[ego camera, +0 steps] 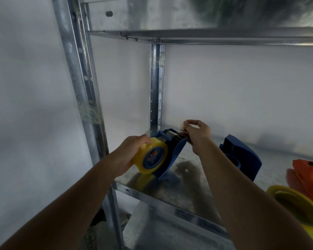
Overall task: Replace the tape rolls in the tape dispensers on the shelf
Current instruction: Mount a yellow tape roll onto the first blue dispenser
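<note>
Both arms outstretched: left grip [132, 152] clasps tape roll [153, 156], right grip [197, 134] pinches tape end [182, 131].

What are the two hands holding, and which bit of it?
The left hand grips the yellow tape roll sitting in the blue dispenser. The right hand pinches something at the dispenser's cutter end, probably the tape's loose end.

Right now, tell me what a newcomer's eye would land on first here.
First, the yellow tape roll mounted in a blue dispenser at centre, gripped by the left hand while the right hand pinches at its cutter end. Next, the orange dispenser and a loose yellow roll at the metal shelf's right edge.
</note>
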